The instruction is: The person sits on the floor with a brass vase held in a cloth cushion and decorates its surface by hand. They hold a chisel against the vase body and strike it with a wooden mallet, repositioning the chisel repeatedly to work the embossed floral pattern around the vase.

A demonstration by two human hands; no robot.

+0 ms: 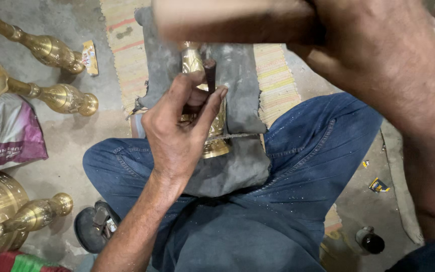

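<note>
My left hand (pixel 179 126) pinches a short dark metal punch (pixel 210 73) upright, its tip set on an engraved brass piece (pixel 216 133). The brass piece lies on a grey padded cloth (pixel 240 95) across my lap. My right hand (pixel 378 45) is raised close to the camera and grips a thick wooden handle (pixel 227 20), which is blurred and runs left over the work. My legs in blue jeans (pixel 303 151) are folded under the cloth.
Brass lamp stems (pixel 46 48) (pixel 51 95) (pixel 36 214) lie on the concrete floor at left, beside a pink and white sack (pixel 6 133). A striped mat (pixel 273 75) lies under the cloth. A small dark bottle (pixel 371 241) and scraps sit at lower right.
</note>
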